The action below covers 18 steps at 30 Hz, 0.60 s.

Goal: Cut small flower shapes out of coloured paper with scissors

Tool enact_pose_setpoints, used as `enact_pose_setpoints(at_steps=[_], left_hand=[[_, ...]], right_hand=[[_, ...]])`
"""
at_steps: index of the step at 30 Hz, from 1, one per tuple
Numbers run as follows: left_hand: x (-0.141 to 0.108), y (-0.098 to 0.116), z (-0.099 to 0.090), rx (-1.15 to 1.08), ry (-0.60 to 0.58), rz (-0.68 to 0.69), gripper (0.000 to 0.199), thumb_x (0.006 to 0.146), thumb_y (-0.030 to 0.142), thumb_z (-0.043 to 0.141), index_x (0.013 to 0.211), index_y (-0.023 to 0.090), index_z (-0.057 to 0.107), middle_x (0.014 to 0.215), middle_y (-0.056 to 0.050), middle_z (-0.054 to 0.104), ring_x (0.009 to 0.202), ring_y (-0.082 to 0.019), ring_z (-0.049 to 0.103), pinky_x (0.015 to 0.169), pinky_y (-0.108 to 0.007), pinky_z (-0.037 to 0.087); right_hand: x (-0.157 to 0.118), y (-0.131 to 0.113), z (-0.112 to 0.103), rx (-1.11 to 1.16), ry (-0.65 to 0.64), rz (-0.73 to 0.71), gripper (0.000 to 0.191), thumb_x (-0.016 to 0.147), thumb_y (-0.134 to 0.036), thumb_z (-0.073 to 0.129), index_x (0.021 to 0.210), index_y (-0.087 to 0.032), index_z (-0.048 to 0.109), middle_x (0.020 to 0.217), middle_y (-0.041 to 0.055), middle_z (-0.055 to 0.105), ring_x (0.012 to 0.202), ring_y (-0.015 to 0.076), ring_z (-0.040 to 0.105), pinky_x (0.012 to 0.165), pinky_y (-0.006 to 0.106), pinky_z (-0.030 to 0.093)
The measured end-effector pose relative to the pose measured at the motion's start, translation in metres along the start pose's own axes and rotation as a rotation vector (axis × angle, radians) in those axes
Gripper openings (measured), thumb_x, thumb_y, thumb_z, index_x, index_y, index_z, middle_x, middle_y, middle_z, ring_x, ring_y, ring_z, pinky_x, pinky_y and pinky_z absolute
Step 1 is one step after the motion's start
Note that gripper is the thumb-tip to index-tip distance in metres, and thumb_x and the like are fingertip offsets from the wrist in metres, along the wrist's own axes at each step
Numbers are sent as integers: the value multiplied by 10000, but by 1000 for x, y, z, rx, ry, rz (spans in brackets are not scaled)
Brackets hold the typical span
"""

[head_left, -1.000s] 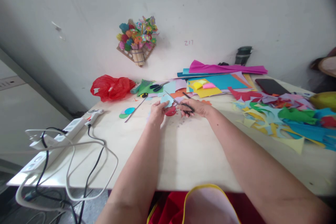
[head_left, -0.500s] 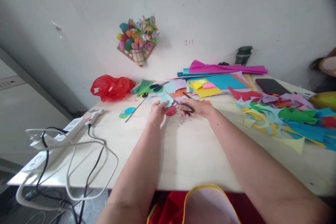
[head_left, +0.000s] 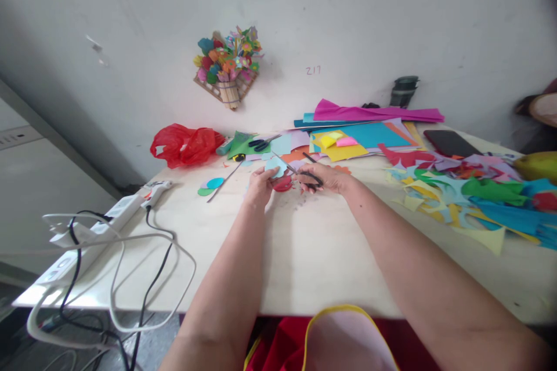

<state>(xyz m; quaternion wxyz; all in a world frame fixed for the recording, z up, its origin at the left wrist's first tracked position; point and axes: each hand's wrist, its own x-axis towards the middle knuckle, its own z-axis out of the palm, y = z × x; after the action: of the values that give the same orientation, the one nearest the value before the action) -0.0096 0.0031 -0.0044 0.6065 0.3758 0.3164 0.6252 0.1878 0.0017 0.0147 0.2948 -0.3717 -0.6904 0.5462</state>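
Near the middle of the table, my left hand point(head_left: 261, 185) pinches a small light blue paper piece point(head_left: 275, 167) with a scalloped edge. My right hand point(head_left: 322, 178) is closed on the black handles of a pair of scissors point(head_left: 311, 179). The scissor blades point up and left, beside the right edge of the blue paper. A red paper piece point(head_left: 282, 184) lies on the table between the hands. Left of my left hand are a blue paper circle point(head_left: 214, 183) and a green one point(head_left: 205, 192), next to a thin dark stick point(head_left: 225, 181).
Behind the hands lie a second pair of scissors point(head_left: 263, 143), coloured sheets point(head_left: 374, 135) and a red plastic bag point(head_left: 185, 145). Paper scraps point(head_left: 452, 191) and a phone point(head_left: 451, 144) are at the right. A power strip point(head_left: 91, 243) with loose cables runs along the left edge.
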Motion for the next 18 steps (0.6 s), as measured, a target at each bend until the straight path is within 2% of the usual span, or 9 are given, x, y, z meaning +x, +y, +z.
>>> enact_pose_setpoints(at_steps=[7,14,18], left_hand=[[1,-2,-2,-44,-12,-4,322,529,151,881,804,118,717,779,-75,768,855,-309,780,806,-407,636],[0,0,-1,-43,-15,-13,281,551,126,856,791,111,712,780,-72,766,808,-289,779,785,-389,639],[0,1,-1,-45,-15,-20,285,562,124,841,815,94,714,798,-87,764,823,-297,779,794,-397,634]], right_hand=[[2,3,-2,3,-12,21,322,786,-448,749,729,-176,588,584,-7,640,442,76,528,373,194,237],[4,7,-4,-8,-22,22,298,774,-410,783,743,-191,583,583,-18,621,453,78,510,398,206,301],[2,4,-3,-19,-22,18,307,778,-412,780,744,-185,577,584,-15,615,454,79,506,395,205,284]])
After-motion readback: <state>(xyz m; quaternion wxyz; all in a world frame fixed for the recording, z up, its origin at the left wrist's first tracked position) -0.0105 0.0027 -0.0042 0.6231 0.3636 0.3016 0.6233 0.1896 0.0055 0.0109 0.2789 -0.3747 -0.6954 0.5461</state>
